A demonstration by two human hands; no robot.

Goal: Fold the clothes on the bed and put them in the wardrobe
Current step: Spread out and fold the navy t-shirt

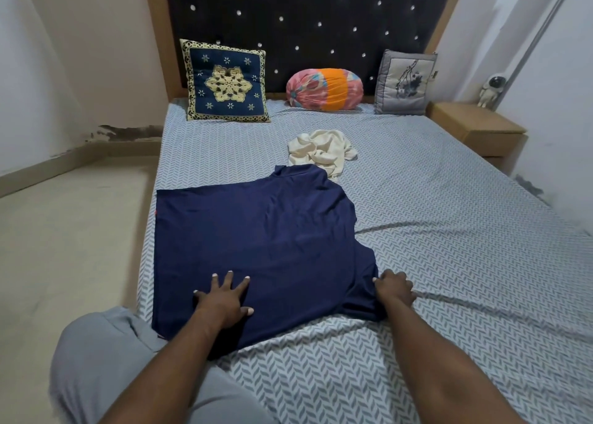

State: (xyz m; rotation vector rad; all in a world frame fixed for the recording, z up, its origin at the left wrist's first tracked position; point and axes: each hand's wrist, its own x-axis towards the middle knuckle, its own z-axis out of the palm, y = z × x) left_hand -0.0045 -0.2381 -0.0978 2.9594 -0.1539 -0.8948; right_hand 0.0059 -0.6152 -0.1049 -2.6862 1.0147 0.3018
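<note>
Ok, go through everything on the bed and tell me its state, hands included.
navy shirt: spread flat, not yet folded
cream garment: crumpled, unfolded
left hand: open, pressing flat on the navy shirt
right hand: gripping the navy shirt's sleeve
bedsheet: creased near the right hand
blue cushion: upright against the headboard
bolster: lying on its side
grey cushion: upright against the headboard

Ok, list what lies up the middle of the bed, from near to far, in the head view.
navy shirt → crumpled cream garment → pink and orange bolster → dark studded headboard
</note>
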